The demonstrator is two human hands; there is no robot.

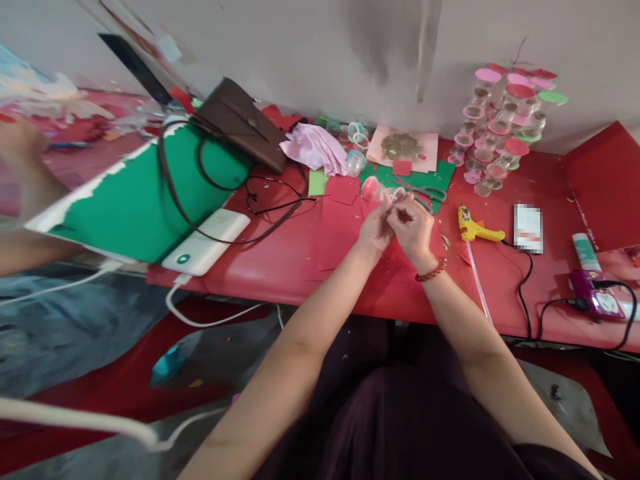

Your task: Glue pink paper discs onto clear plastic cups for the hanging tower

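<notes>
My left hand (pixel 376 227) is closed around a small clear plastic cup piece with a pinkish-red round end (pixel 371 189). Right beside it, my right hand (pixel 415 228) has its fingertips pinched together at a clear round rim (pixel 398 194). What that pinch holds, if anything, is too small and covered to make out. Both hands are above red paper sheets (pixel 340 230) on the red table. Just beyond my right hand lie scissors (pixel 431 193), partly hidden by it. A yellow glue gun (pixel 475 229) with a clear glue stick rests to the right.
Strings of clear cups with coloured discs (pixel 500 127) stand at the wall. Pink cloth (pixel 317 148), a brown bag (pixel 240 123), glasses (pixel 280 197), a white power bank (pixel 207 243) and green board (pixel 135 200) are leftward. A purple power adapter (pixel 595 293) sits right. Another person's arm (pixel 30 173) is far left.
</notes>
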